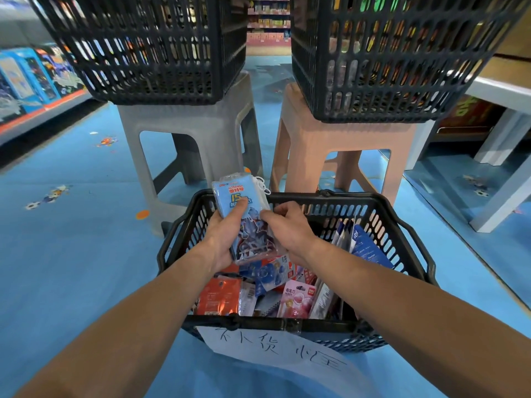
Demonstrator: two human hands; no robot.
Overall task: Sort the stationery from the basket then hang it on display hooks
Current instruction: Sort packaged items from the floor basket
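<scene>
The left hand [227,237] grips a blue Ultraman ruler-set pack [253,234], thumb across its front, just above the black shopping basket [344,196] on the blue floor. The right hand [290,228] pinches the pack's right edge. A pink pencil-sharpener pack [296,300] and an orange pack [219,297] lie inside the basket. Beyond stand a grey stool [184,122] and a pink stool [330,136]
</scene>
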